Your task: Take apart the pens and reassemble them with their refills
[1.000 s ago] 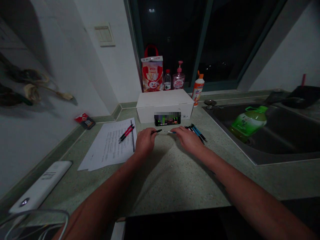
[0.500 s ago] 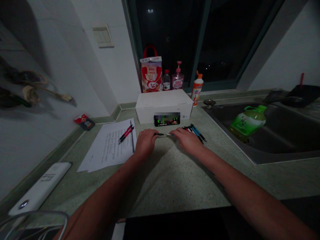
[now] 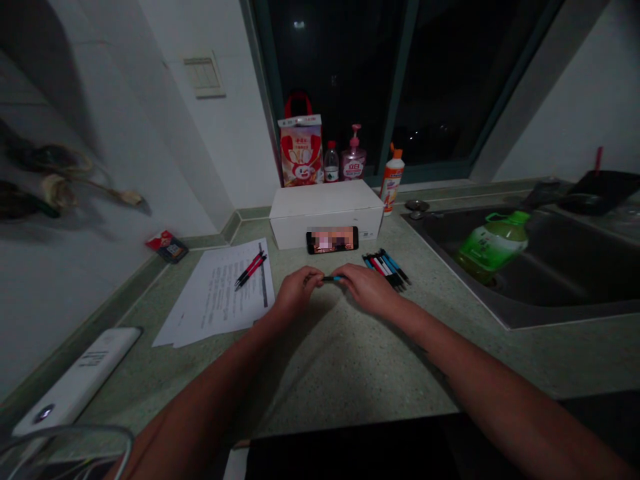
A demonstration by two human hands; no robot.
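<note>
Between my two hands, just above the counter, is a pen (image 3: 331, 279) with a dark part on the left and a blue part on the right. My left hand (image 3: 299, 290) pinches its dark end. The blue end sits in the closed fingers of my right hand (image 3: 369, 285). Just right of that hand lies a row of several pens (image 3: 386, 269) in black, blue, red and white. To the left, red and black pens (image 3: 251, 270) rest on printed paper sheets (image 3: 215, 293). A phone (image 3: 333, 241) with a lit screen leans on a white box (image 3: 325, 200) behind my hands.
A steel sink (image 3: 560, 267) on the right holds a green-labelled jug (image 3: 494, 245). Along the window stand a red bag (image 3: 302, 157), a small bottle (image 3: 331, 163), a pink pump bottle (image 3: 354, 160) and an orange bottle (image 3: 393, 180). A white device (image 3: 80, 377) lies left.
My hands have come closer together and slightly nearer to me. The pen's two parts, with a thin light piece showing between them before, now meet. The phone screen shows a different picture.
</note>
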